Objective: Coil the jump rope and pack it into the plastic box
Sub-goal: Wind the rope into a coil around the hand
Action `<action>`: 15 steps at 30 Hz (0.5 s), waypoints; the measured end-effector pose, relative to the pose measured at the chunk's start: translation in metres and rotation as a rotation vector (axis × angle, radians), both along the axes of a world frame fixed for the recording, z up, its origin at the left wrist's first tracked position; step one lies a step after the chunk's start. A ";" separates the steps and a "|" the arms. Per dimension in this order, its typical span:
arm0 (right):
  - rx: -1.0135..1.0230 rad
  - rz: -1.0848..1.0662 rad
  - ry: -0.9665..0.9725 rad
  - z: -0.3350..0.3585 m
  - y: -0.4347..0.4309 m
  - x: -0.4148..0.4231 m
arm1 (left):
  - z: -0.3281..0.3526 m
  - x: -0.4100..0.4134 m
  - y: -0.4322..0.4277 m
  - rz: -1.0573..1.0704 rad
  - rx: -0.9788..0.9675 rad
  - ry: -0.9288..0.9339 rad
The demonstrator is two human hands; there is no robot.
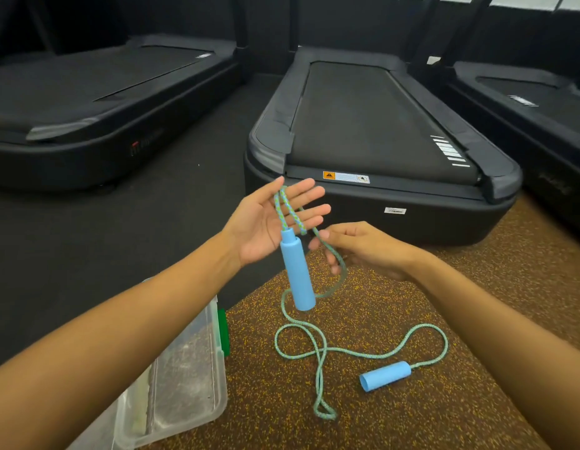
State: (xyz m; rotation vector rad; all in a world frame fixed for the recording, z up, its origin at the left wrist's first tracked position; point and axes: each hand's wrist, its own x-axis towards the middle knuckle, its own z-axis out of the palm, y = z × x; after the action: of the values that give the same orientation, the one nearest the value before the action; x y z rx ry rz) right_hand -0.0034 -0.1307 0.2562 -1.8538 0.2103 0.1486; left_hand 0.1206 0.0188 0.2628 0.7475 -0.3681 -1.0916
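My left hand [275,219] is raised palm up with its fingers spread, and the teal jump rope [317,345] is looped over those fingers. One blue handle [297,271] hangs down from that loop in front of the palm. My right hand [363,248] sits just to the right and pinches the rope strand below the loop. From there the rope drops to the speckled floor and lies in loose curves. The second blue handle [386,375] rests on the floor at the lower right. The clear plastic box [197,378] stands open on the floor under my left forearm.
A green clip [223,332] sits on the box's right edge. A black treadmill [379,134] stands straight ahead, with another treadmill [97,102] at the left and a third [542,102] at the right. Brown speckled rubber flooring [444,319] lies under the rope, black mat at the left.
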 end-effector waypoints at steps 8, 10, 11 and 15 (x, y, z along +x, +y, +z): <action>-0.071 0.221 0.237 0.010 0.005 -0.006 | -0.001 0.012 0.010 0.018 0.020 0.020; -0.122 0.260 0.259 0.016 0.011 -0.006 | -0.002 0.013 0.010 0.009 0.023 0.029; -0.159 0.275 0.260 0.018 0.015 -0.005 | -0.003 0.014 0.010 0.004 0.024 0.031; -0.359 0.321 0.223 0.031 0.030 -0.002 | -0.004 0.011 0.008 -0.040 0.046 -0.002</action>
State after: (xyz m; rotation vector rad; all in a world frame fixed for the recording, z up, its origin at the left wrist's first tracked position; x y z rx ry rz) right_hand -0.0052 -0.1004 0.2868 -2.2198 0.0951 0.5729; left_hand 0.1318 0.0272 0.2590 0.7848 -0.3623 -1.1402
